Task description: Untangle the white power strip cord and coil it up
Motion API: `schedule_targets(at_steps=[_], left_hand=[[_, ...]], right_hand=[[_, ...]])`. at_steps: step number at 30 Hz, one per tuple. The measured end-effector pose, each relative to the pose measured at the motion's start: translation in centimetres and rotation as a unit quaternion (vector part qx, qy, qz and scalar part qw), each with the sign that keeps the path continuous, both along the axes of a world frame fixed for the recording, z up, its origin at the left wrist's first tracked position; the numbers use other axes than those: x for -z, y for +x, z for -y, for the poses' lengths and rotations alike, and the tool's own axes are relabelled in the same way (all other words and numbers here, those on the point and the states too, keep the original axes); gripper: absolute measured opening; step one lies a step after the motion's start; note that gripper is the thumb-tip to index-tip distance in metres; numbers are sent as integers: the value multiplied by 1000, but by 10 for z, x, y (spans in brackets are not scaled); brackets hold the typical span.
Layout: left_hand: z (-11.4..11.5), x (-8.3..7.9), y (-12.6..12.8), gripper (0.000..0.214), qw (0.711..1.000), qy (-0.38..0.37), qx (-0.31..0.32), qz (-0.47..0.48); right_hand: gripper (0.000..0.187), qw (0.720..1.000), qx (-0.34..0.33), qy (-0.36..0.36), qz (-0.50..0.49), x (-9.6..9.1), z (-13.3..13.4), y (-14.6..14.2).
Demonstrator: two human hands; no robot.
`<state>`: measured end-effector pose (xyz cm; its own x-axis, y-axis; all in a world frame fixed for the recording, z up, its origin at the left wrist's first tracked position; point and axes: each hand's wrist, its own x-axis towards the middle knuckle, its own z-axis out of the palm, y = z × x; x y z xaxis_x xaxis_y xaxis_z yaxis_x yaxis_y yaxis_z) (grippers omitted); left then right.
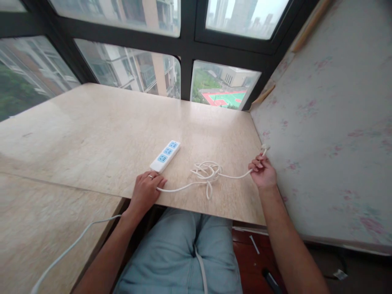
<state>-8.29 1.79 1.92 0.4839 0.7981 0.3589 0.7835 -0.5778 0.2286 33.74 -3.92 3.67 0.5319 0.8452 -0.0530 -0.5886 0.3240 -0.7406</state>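
- The strip [165,156] lies flat on the table [92,122], a little left of the middle, its sockets facing up.
- The left hand [147,190] lies palm down at the strip's near end, fingers together over the cord [206,171]. I cannot tell if it grips.
- The cord runs right into a loose tangle mid-table.
- The right hand [262,171] pinches the cord just below the plug [265,149], close to the wall [330,122].
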Motion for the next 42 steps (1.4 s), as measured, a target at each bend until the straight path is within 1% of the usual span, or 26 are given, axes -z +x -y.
schedule_targets(at_steps=[4,9,13,16,19,22,24,27,30,32,33,36,38,39,40,42], left_hand=[[-13,-2,-17,18,998,-15,-48,-30],[-20,-5,-16,26,993,-21,-92,-67],[-24,-5,-14,38,988,-28,-130,-83],[-29,-3,-16,49,986,-30,-142,-78],[-33,-1,-17,56,985,-41,-151,-77],[-34,-3,-12,55,984,-64,-153,-70],[-34,-7,-3,53,984,-72,-149,-60],[-33,-17,17,50,988,-70,-132,-22],[-34,-28,44,48,991,-82,-79,63],[-36,-32,62,47,984,-122,-30,130],[-38,-33,71,47,975,-153,-10,160],[-42,-34,95,54,940,-268,20,212],[-45,-33,107,64,921,-332,32,200],[-46,-33,112,69,919,-349,40,181],[-46,-32,115,72,920,-355,47,158],[-48,-31,120,74,931,-343,56,107]], right_hand=[[6,999,-3,-33,9,2,-15,10],[12,997,11,-65,47,-2,-22,15],[18,994,32,-74,72,-4,-16,16],[19,991,41,-100,82,0,-7,19],[21,986,26,-144,83,8,3,24],[20,972,-12,-213,96,16,13,27],[18,962,-42,-249,106,20,20,26],[16,949,-77,-281,125,21,28,16],[14,936,-98,-305,147,16,37,4],[15,926,-101,-325,166,12,45,-2],[16,919,-99,-338,179,10,49,-5],[16,884,-88,-393,239,5,63,-9],[16,852,-89,-423,295,5,73,-11],[16,836,-93,-432,325,5,77,-12],[16,821,-98,-438,353,6,81,-15],[16,796,-105,-434,409,11,89,-24]])
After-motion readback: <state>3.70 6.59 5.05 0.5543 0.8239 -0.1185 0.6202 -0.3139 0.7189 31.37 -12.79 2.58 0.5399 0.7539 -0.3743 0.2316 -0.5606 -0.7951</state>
